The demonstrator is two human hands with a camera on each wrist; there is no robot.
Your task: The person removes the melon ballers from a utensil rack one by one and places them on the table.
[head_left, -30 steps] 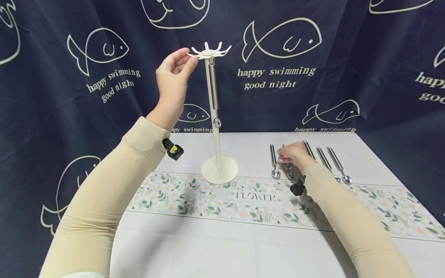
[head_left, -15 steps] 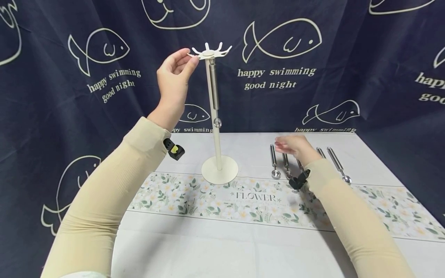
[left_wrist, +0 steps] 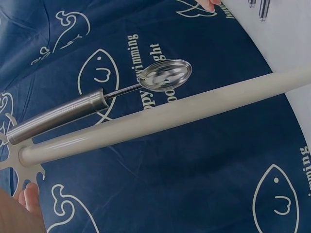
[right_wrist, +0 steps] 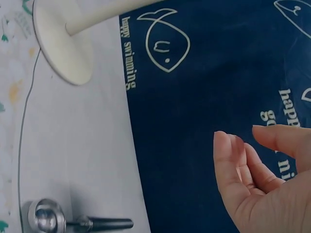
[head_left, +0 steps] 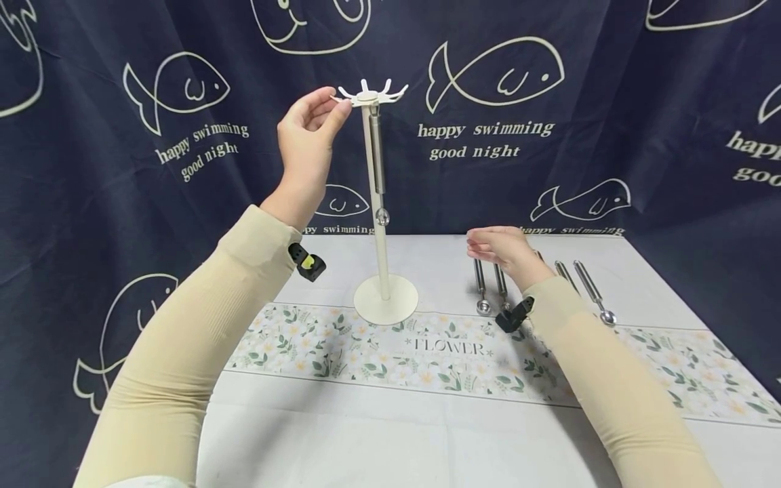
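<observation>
My left hand [head_left: 308,146] pinches one prong of the white hook rack [head_left: 367,98] between thumb and fingers. From the rack hangs a small steel scoop [head_left: 377,152] with a thick tubular handle; its oval bowl [left_wrist: 166,75] shows in the left wrist view. To the right, my right hand [head_left: 506,254] hovers above the table with thumb and fingers apart, holding nothing. Below it lie more steel scoops, among them the leftmost scoop [head_left: 484,306] and the rightmost scoop [head_left: 594,295]. The right hand and wrist partly cover those in between.
The rack's pole [head_left: 378,251] rises from a round white base [head_left: 369,305] on the white table. A floral runner [head_left: 427,369] marked FLOWER crosses the table. Behind hangs a dark blue curtain [head_left: 293,61] with fish drawings.
My right hand has lifted off from among the scoops and moved slightly left and up. My left hand has stayed at the rack, and the hung scoop keeps its place.
</observation>
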